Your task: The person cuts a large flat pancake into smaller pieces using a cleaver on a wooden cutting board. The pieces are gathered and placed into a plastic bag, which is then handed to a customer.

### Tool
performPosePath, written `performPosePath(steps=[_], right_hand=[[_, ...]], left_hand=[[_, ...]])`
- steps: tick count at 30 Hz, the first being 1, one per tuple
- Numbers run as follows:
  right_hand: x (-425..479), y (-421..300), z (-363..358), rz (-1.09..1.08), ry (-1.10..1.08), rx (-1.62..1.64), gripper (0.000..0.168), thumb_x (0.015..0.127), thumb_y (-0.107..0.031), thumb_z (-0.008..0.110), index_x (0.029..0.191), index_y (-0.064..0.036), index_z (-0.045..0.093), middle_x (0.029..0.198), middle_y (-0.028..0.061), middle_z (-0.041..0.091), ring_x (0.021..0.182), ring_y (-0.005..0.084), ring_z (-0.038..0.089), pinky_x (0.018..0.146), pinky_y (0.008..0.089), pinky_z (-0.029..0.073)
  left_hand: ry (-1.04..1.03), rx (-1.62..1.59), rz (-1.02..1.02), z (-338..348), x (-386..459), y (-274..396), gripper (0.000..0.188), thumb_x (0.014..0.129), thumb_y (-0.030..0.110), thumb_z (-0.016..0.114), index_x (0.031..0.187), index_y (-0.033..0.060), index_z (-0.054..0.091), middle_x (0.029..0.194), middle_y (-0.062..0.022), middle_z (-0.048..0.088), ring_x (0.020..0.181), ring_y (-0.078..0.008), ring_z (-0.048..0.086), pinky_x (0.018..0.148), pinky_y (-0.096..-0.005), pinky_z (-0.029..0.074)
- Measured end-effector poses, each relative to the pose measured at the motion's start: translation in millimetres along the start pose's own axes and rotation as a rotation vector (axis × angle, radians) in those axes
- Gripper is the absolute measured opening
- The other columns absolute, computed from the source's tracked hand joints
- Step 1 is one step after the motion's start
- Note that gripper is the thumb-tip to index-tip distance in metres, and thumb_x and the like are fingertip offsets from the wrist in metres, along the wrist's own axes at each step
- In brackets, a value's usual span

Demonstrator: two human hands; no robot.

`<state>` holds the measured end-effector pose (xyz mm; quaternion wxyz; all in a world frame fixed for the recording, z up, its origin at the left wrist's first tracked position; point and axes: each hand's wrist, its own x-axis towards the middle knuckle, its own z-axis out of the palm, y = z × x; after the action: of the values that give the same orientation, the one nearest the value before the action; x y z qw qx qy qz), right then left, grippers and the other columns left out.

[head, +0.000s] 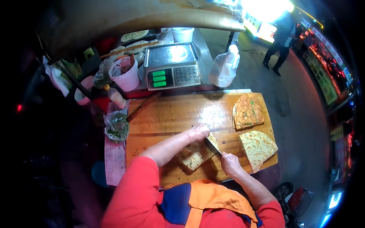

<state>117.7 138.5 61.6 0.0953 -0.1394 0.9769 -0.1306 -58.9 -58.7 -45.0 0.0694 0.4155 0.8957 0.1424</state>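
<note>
A long knife (213,146) lies across a folded flatbread (196,156) on the wooden cutting board (171,114). My right hand (230,164) grips the knife's near right end. My left hand (201,131) is closed at the blade's far end; its fingertips are hidden. A small strip of the bread shows on the far side of the blade, the larger piece on the near left, partly under my left forearm. Two more folded flatbreads rest along the board's right side: a browned one with green bits (249,109) and a paler wedge (258,148).
A wooden stick (144,107) and a plastic bag of chopped greens (117,126) are at the left. Behind the board stand a digital scale (172,67), a white bucket (125,74), a bottle (115,97) and a plastic bag (225,67). A person (281,42) is on the pavement.
</note>
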Motion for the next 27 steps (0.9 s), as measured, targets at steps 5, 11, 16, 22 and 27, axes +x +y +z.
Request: performPosePath(steps=[5,11,16,22,27], right_hand=[[2.2,4.6,10.3,0.066,-0.034,-0.004,0.018,0.091,-0.014,0.055,0.081,0.0,0.059,0.072,0.0242,0.065,0.07,0.0421,0.067,0.063,0.0525,0.053],[-6.1,20.5,48.3,0.03,0.146,0.065,0.017,0.09,-0.014,0.059,0.078,-0.004,0.057,0.067,0.0201,0.064,0.063,0.0394,0.066,0.059,0.0499,0.052],[-16.1,18.2,73.2,0.015,0.171,-0.019,0.005,0.086,-0.005,0.051,0.089,-0.005,0.054,0.079,0.0187,0.065,0.07,0.0373,0.066,0.061,0.0491,0.053],[-5.8,4.2,44.0,-0.029,0.195,-0.049,0.012,0.091,-0.015,0.056,0.085,-0.004,0.057,0.072,0.0192,0.065,0.069,0.0369,0.067,0.059,0.0486,0.052],[-18.1,-42.0,-16.4,-0.013,0.087,0.003,0.005,0.086,-0.004,0.053,0.085,-0.002,0.058,0.075,0.0192,0.066,0.075,0.0382,0.068,0.065,0.0481,0.053]], left_hand=[[-0.062,0.061,0.06,-5.4,1.9,4.5,0.01,0.069,0.007,0.068,0.079,0.0098,0.07,0.078,-0.0121,0.069,0.073,-0.0275,0.067,0.069,-0.0393,0.055],[0.391,-0.51,-0.578,-3.0,10.3,54.9,0.009,0.071,0.007,0.057,0.063,0.0044,0.061,0.066,-0.0172,0.06,0.062,-0.032,0.059,0.063,-0.0415,0.052],[0.086,0.102,0.011,-11.3,-17.7,26.4,0.01,0.068,0.011,0.061,0.065,0.0077,0.07,0.073,-0.0179,0.067,0.069,-0.0312,0.068,0.071,-0.0418,0.053],[-0.146,0.181,-0.062,-24.0,-18.3,14.8,0.014,0.071,0.009,0.067,0.074,0.0196,0.075,0.075,-0.0093,0.071,0.084,-0.0247,0.07,0.111,-0.0514,0.035],[-0.057,0.088,-0.064,-84.0,-49.4,33.0,0.009,0.068,0.009,0.075,0.069,0.0182,0.075,0.07,-0.0081,0.069,0.076,-0.0241,0.066,0.102,-0.0459,0.038]])
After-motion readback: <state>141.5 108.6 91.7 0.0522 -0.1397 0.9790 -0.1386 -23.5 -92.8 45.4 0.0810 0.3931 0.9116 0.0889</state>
